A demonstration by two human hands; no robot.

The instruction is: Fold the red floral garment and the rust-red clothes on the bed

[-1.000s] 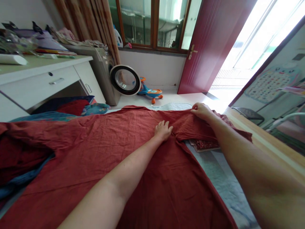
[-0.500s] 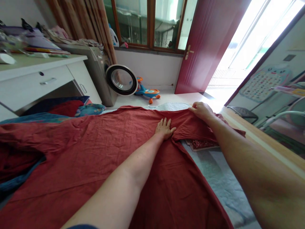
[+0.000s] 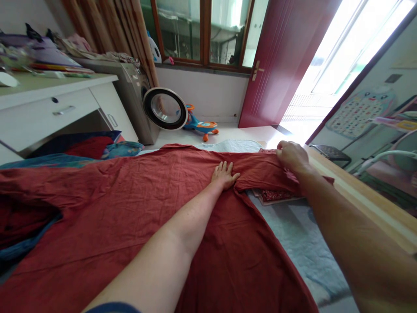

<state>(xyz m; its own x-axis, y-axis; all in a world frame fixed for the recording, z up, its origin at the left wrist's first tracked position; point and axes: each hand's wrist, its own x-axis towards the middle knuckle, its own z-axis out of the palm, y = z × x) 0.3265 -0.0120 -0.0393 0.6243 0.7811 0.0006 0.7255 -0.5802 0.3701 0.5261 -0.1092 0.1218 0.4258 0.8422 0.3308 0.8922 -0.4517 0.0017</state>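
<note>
While the red garment [image 3: 137, 208] is spread flat across the bed [image 3: 302, 243], its sleeve [image 3: 260, 171] is stretched out to the right, toward the wooden bed edge [image 3: 368, 204]. The left hand [image 3: 224, 174] is laid flat on the cloth where the sleeve joins the body, fingers spread and pressed down, so nothing is held in its grip. The right hand [image 3: 293, 156] is closed over the far end of the sleeve, the cuff being pinched in a narrow grip. A patterned folded cloth [image 3: 276, 196] is partly covered by the sleeve. Blue and red fabrics [image 3: 97, 147] are piled at the left, beside a white desk [image 3: 48, 108]. A washing machine [image 3: 143, 104] and a toy car [image 3: 200, 125] are seen on the floor beyond the bed.
</note>
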